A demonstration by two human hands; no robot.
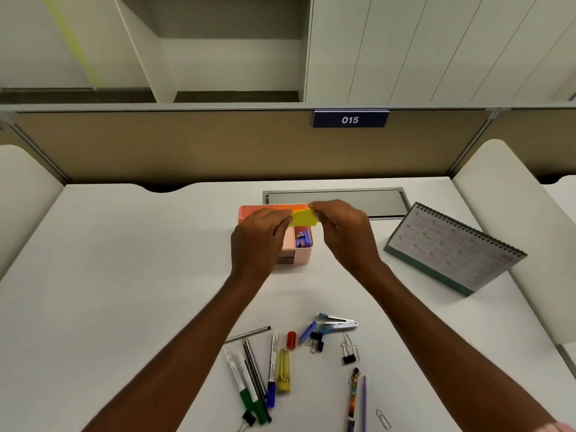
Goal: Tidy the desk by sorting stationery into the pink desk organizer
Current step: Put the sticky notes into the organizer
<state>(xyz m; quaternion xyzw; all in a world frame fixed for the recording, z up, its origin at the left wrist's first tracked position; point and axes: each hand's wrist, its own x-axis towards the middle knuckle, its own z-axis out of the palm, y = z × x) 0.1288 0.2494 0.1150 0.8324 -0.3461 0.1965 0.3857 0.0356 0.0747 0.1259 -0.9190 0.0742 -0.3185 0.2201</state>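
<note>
Both hands are raised over the pink desk organizer (300, 255), which stands toward the far edge of the white desk (124, 275). Between them they hold a yellow sticky-note pad (304, 219) just above its open top, the left hand (258, 241) pinching the pad's left end and the right hand (343, 232) its right end. Along the desk's near edge lie a green marker (242, 385), a blue marker (272, 369), a yellow highlighter (283, 371), a stapler (338, 324), black binder clips (318, 342) and a paper clip (383, 419), while a desk calendar (452, 247) stands toward the right edge.
</note>
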